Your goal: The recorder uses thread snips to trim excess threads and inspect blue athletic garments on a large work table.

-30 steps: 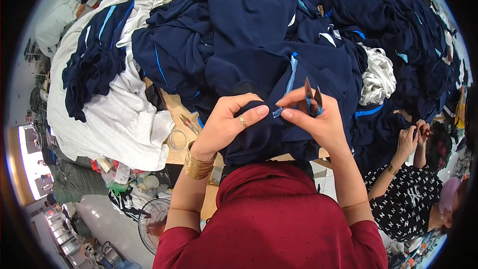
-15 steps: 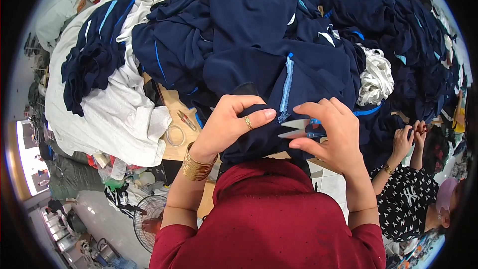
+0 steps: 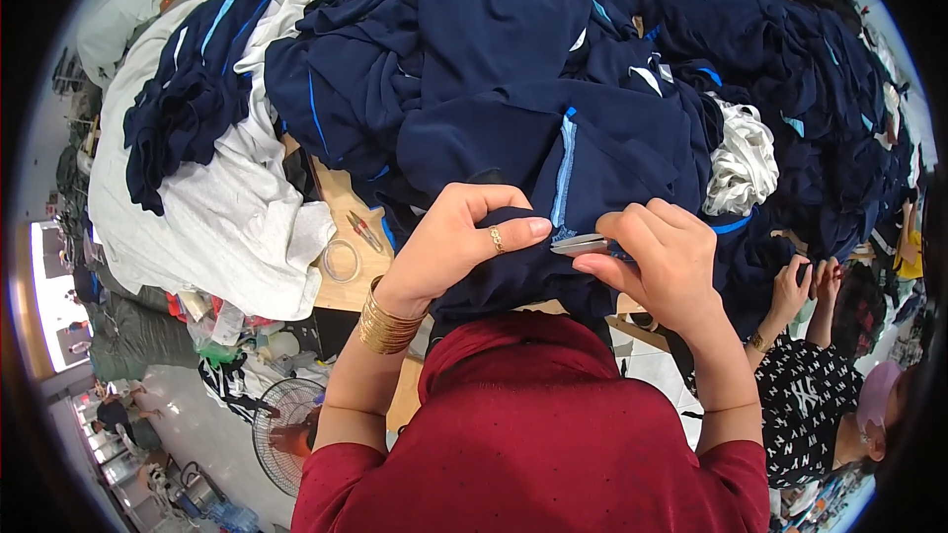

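Snips with short silver blades and blue on the handle [image 3: 581,246]: seen half a second earlier with blades spread, now recorded with blades drawn together. Logged in the bare right hand [image 3: 664,255], squeezed between thumb and curled fingers. Found the bare left hand [image 3: 449,237] holding as before, thumb and forefinger clamped on a fold of dark navy cloth [image 3: 632,163].

Located the narrow light-blue fabric strip [image 3: 566,173] on the navy cloth, running upward from the gap between both hands; lower, frayed end just right of the left thumb tip and just beside the blade tips. Could not tell whether touching the blades.

Counted one strip at the grip, one pair of snips held. On the pale wooden table [image 3: 334,205], left of the left hand: one small pointed red-and-metal tool [image 3: 365,232], one thin clear ring [image 3: 342,277]. Farther left, one spread white cloth [image 3: 237,227] under one striped navy piece [image 3: 188,133]. To the right, one crumpled white bundle [image 3: 741,160]; beyond, two co-worker's hands [image 3: 790,288].
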`<state>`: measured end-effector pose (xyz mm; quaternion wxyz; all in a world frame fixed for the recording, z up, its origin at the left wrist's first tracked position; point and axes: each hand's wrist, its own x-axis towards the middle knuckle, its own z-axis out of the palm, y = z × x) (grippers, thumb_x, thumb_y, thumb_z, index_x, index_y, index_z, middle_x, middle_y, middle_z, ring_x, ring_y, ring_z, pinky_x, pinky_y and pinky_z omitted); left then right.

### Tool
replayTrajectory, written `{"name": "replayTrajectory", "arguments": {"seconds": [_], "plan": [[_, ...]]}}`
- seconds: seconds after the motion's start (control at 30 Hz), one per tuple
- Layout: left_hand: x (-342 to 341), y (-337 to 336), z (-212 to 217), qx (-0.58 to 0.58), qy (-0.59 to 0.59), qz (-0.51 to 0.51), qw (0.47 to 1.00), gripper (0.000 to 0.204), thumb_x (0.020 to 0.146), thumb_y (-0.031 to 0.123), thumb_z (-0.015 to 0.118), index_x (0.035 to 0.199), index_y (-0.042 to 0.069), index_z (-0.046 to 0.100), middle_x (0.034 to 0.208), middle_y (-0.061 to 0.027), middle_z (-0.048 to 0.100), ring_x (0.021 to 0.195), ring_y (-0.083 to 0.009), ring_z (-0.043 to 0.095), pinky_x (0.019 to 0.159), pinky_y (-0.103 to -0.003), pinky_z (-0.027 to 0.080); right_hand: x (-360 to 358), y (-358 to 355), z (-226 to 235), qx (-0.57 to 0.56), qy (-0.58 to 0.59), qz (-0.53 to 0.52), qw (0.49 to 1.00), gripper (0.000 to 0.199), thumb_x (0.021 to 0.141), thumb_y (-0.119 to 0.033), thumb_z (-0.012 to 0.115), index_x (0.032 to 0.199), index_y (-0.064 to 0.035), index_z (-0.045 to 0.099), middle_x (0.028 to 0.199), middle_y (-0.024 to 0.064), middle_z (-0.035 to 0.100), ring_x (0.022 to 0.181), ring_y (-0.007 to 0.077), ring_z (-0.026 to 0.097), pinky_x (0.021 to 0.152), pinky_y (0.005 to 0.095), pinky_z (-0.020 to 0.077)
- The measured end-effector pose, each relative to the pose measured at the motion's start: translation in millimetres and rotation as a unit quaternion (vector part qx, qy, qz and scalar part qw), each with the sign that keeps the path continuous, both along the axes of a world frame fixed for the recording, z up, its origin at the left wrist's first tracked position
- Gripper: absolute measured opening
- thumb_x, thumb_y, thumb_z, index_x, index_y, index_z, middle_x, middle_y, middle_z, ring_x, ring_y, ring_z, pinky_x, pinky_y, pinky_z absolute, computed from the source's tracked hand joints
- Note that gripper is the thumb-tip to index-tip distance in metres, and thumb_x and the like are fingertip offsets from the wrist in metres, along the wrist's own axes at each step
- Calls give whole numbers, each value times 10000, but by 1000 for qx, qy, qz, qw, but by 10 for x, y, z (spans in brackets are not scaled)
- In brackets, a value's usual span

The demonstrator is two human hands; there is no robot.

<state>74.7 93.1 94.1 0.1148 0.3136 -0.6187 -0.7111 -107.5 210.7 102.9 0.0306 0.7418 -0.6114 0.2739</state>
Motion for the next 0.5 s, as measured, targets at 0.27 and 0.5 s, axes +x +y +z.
{"name": "replayTrajectory", "arguments": {"seconds": [0.27,0.5], "plan": [[-28,36,-20,30,14,-5,999,171,807,159,657,744,1,637,656,52,549,653,-9,443,600,-181,348,-68,-23,-28,-8,16,43,999,279,706,-358,707,725,-125,554,603,-28,452,532,121,474,484,245,385],[-64,43,1,51,18,1,999,161,810,146,649,746,-1,636,656,51,544,659,-7,444,612,-183,351,-106,-31,-51,-11,9,53,998,268,713,-345,703,722,-127,549,601,-23,439,531,121,465,481,249,376]]}}
